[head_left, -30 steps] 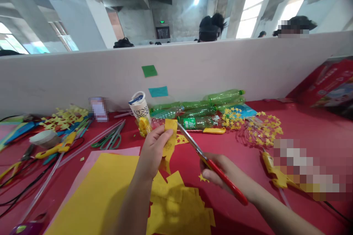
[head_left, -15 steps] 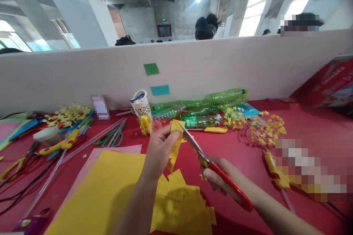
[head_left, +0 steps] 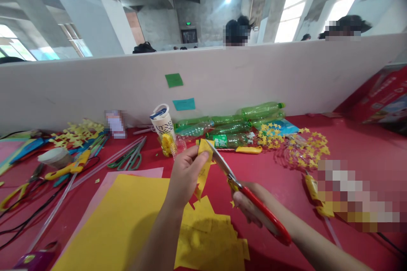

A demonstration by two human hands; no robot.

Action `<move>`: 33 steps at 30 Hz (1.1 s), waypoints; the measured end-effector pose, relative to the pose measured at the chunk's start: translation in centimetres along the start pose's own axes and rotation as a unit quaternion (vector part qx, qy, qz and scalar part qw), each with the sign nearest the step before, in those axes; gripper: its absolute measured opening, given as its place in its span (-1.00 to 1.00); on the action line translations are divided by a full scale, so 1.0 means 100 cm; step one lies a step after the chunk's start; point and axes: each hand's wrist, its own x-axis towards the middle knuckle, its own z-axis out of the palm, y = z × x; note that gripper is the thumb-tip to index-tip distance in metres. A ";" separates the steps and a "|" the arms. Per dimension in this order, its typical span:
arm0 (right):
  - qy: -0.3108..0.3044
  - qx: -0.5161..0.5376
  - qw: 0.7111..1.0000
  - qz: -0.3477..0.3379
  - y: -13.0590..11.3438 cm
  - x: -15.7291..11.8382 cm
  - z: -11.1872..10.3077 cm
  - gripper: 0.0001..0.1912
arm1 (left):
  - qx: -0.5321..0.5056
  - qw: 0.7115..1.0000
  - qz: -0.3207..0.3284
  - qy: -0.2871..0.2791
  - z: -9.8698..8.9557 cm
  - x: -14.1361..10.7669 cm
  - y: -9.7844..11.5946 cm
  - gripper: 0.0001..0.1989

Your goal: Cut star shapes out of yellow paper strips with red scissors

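Between thumb and fingers, my left hand [head_left: 187, 173] pinches a folded strip of yellow paper [head_left: 205, 165] with a jagged lower end. My right hand [head_left: 251, 203] grips red-handled scissors [head_left: 262, 209], and their blades reach up to the strip's top right edge. Below the hands lies a pile of cut yellow paper pieces [head_left: 213, 241]. A large yellow sheet [head_left: 127, 211] lies left of the pile, partly under my left forearm, over a pink sheet [head_left: 108, 182].
Green plastic bottles [head_left: 229, 127] and a white cup [head_left: 161, 120] stand or lie along the partition. Yellow star garlands [head_left: 308, 148] and a glue gun [head_left: 318, 196] are at right. Green-handled scissors [head_left: 129, 158] and another yellow glue gun [head_left: 71, 167] lie at left.
The yellow strip and my left hand have shifted very slightly to the right. The scissors stay almost in the same place at the strip's top edge.
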 end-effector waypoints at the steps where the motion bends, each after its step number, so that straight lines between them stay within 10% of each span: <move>1: 0.001 0.000 1.000 -0.001 0.000 0.000 0.000 -0.48 | 0.002 1.000 0.001 0.001 0.000 0.000 0.000 -0.84; 33: 0.006 -0.034 0.999 0.023 -0.010 -0.005 0.002 -0.50 | 0.028 0.999 0.011 -0.024 -0.008 0.001 0.001 -0.76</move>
